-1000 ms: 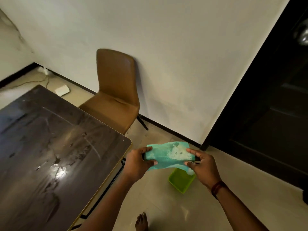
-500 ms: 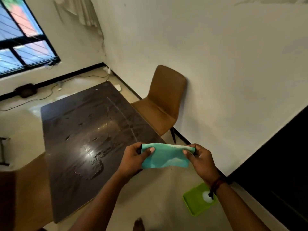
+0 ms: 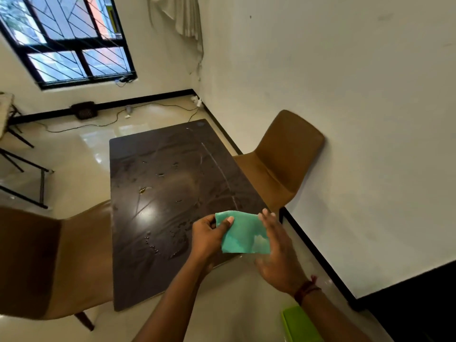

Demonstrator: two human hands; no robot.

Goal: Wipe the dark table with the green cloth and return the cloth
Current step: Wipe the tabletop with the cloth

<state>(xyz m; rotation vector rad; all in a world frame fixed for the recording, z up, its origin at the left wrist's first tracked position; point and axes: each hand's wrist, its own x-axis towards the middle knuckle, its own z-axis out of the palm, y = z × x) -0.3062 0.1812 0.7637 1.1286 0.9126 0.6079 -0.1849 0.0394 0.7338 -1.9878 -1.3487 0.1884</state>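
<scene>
One green cloth (image 3: 243, 233), one dark table (image 3: 172, 183), two brown chairs: one (image 3: 283, 159) at the wall side, one (image 3: 51, 262) at the near left. The cloth is up in the air over the table's near right corner, folded flat, its long side running left to right between two hands. Left hand (image 3: 207, 236) pinches the left edge, thumb on top. Right hand (image 3: 276, 253) lies flat-fingered against the right edge; whether it actually grips is unclear. One lime-green tray (image 3: 299, 324) on the floor below.
</scene>
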